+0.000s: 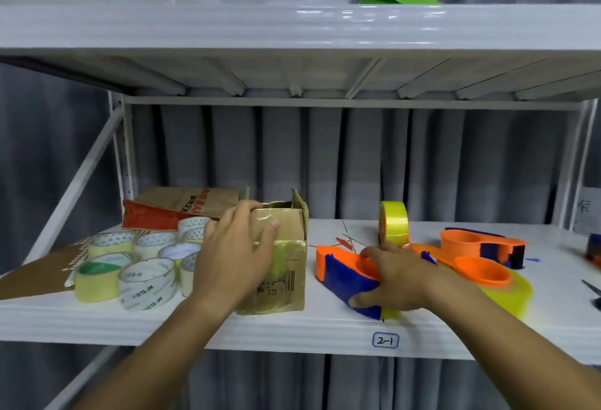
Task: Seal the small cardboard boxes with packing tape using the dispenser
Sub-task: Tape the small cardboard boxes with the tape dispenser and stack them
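- I see a white metal shelf (292, 321) carrying everything, with a "2-1" label (385, 340) on its front edge.
- The small cardboard box (286, 266) sits left of centre on the shelf, its top flaps partly up and glossy tape across its front.
- My left hand (234, 253) lies over the box's near top corner, fingers spread and curled round the edge.
- An orange and blue tape dispenser (341, 274) rests just right of the box; my right hand (396, 282) grips it, thumb on the blue side, fingers wrapped over the top.
- More orange dispensers (481, 247) lie further right.
- Clear tape rolls (143, 276) cluster left of the box.
- A yellow tape roll (393, 222) stands upright behind.
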Demonstrator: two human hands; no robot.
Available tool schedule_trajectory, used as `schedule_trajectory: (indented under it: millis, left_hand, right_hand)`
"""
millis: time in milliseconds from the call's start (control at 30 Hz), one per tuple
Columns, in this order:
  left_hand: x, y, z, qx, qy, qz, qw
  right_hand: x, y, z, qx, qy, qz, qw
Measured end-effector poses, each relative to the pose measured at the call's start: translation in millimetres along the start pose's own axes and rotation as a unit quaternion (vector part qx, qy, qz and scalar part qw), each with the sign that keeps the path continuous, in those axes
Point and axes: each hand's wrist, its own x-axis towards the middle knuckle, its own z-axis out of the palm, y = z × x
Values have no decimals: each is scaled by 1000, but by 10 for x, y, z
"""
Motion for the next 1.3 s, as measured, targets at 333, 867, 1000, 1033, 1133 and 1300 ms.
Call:
schedule_trajectory:
  millis: [333,867,1000,1033,1133,1300]
  left_hand:
    - [54,-10,-169,-49,16,-37,998]
    - [260,-117,-142,45,-48,27,997]
    - [285,-128,-106,-5,-47,61,997]
    - [285,-134,-102,-15,-53,76,996]
    - [288,-159,-106,-30,-74,113,990]
    - [329,-187,-109,-7,-114,115,987]
  right_hand:
    - [103,188,139,114,35,-30,992]
    - [-65,-27,-267,208,248,-8,946]
    - [-29,-168,-286,185,265,-15,946]
    - [-9,-191,-289,180,273,-16,945]
    - [65,-253,-294,169,273,-18,947]
    - [166,-351,-251,150,263,-22,953]
